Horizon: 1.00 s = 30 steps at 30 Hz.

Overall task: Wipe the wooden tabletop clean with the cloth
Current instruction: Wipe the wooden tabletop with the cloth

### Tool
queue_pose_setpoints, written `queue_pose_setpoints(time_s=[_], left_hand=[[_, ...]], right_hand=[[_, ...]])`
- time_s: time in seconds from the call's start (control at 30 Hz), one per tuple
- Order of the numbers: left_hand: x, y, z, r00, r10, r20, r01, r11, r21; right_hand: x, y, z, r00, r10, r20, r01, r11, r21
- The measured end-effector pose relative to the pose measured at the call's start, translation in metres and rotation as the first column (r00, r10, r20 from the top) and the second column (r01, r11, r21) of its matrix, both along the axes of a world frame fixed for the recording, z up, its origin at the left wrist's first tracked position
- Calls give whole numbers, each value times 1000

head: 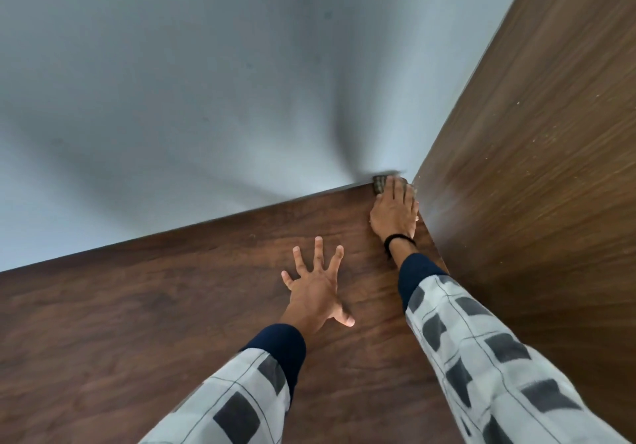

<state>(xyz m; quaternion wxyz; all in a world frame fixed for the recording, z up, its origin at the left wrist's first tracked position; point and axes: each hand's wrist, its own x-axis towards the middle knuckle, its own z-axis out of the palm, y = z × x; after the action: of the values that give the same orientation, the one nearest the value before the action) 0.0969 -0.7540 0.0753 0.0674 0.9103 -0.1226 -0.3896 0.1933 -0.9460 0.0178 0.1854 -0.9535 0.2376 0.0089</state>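
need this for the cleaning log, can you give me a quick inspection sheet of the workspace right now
surface: dark wooden tabletop, bare over most of its visible area
job's things: cloth pressed into the far corner, mostly hidden under the right hand
clutter: nothing seen on the tabletop
hands: right hand flat on the cloth at the corner, black band on its wrist; left hand spread open, palm down on the wood, holding nothing
cables: nothing seen
surroundings: grey wall along the far edge; wooden side panel on the right, with pale specks on it
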Motion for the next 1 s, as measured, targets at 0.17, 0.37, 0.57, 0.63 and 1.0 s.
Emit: queue_pose_setpoints(time_s=[0.17,0.37,0.57,0.63,1.0], left_hand=[[5,-3,0,1000,-5,-16,6,1000,20],[7,2,1,1000,2,-20,-2,1000,2],[1,-2,-1,1000,4,-20,-5,1000,-21],[3,0,-2,1000,3,-16,-3,1000,-15],[2,2,1,1000,5,-2,-5,1000,-22]], right_hand=[[-37,34,-3,999,31,34,-31,999,-12],[-1,19,-6,985,173,7,-172,985,-20],[-15,-18,-1,999,-54,8,54,998,42],[-36,-5,-4,995,-94,33,94,996,11],[-67,1,-7,974,227,-22,-228,973,-32]])
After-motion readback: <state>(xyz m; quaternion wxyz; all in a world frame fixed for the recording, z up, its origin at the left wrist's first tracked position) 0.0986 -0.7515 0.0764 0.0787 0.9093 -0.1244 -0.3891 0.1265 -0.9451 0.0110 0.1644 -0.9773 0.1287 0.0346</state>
